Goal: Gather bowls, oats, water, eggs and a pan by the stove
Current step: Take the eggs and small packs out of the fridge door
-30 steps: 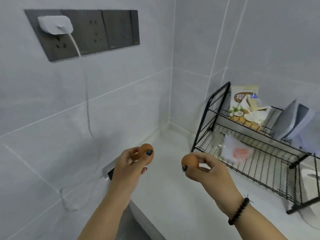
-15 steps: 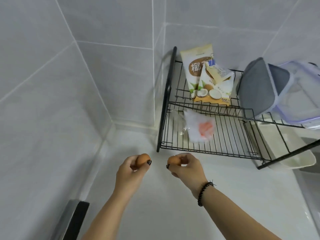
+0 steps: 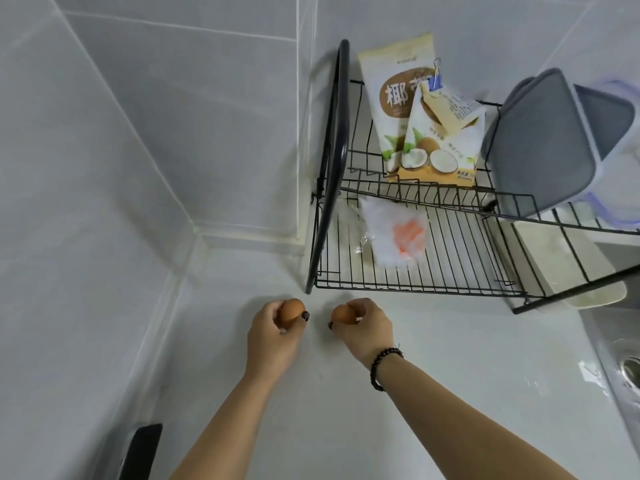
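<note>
Low over the white counter, just in front of the rack's near corner, two brown eggs are held, one in each hand. The left egg is gripped by the left hand, with the fingers curled behind it and the thumb closed across its front. The right egg is pinched by the right hand, whose fingers are bent over its top while the thumb is tucked under. The two eggs are kept side by side, near each other but apart; whether either touches the counter cannot be told. A dark bead bracelet is worn on the right wrist.

Just beyond the hands a black wire rack is seen standing on the counter against the tiled corner. On its lower tier a clear plastic bag with something orange inside is laid. On the upper tier two coconut packets are propped upright, the front one closed with a blue clip, and a grey lidded box is leaned beside them. At the far right part of a steel sink is visible. A dark flat object is seen at the lower left edge.
</note>
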Demonstrator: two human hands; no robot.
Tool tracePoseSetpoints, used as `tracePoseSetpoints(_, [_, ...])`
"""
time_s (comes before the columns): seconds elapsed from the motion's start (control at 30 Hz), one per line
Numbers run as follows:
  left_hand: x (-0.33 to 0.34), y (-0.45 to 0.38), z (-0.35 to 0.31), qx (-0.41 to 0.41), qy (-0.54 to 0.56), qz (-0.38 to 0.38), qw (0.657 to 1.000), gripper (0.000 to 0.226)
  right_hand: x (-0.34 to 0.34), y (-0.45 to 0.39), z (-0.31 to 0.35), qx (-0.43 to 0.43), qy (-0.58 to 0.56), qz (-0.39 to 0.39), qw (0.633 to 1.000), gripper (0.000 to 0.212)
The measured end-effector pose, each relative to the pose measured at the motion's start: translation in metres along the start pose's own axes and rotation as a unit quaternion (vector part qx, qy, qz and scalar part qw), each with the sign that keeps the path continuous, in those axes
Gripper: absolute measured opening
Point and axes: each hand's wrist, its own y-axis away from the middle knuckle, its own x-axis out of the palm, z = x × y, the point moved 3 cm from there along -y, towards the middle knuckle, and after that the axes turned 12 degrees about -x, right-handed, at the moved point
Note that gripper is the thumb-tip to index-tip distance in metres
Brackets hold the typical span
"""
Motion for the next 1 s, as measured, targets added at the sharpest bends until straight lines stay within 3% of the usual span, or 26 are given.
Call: tracePoseSetpoints(1.0, [0.026,-0.009,0.013,0.070,-0.024,-0.023,0.997,0.039,-0.013,-0.001,-0.007,-0.052,0.023,0.015,0.998,0.052])
